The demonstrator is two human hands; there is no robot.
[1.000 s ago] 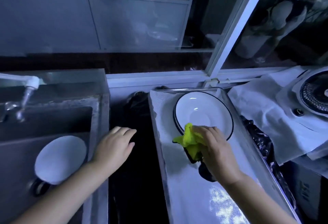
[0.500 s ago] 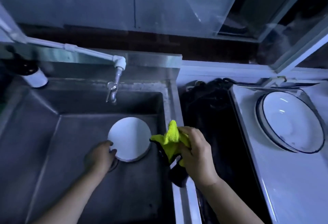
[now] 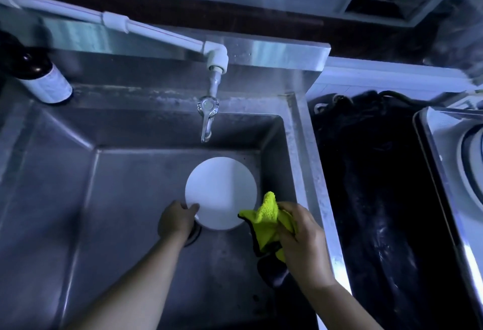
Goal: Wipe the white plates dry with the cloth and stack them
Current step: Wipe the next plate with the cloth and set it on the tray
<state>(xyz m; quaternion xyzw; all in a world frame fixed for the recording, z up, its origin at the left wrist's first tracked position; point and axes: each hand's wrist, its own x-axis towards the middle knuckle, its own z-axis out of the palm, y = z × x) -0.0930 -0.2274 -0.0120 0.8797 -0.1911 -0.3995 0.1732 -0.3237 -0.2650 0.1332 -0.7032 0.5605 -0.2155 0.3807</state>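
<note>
Left hand [image 3: 177, 221] grips the sink plate [image 3: 221, 192] (pickup step); right hand [image 3: 300, 235] clutches the cloth [image 3: 266, 221]; lifting comes next.

It was a kitchen: a white plate [image 3: 220, 188] lay in a steel sink [image 3: 125, 199] under a tap [image 3: 207, 123], a metal tray [image 3: 431, 173] alongside

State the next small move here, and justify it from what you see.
Probably lift the white plate clear of the sink floor: the left hand grips its near edge, and the right hand holds the yellow cloth beside it, ready to wipe.
</note>
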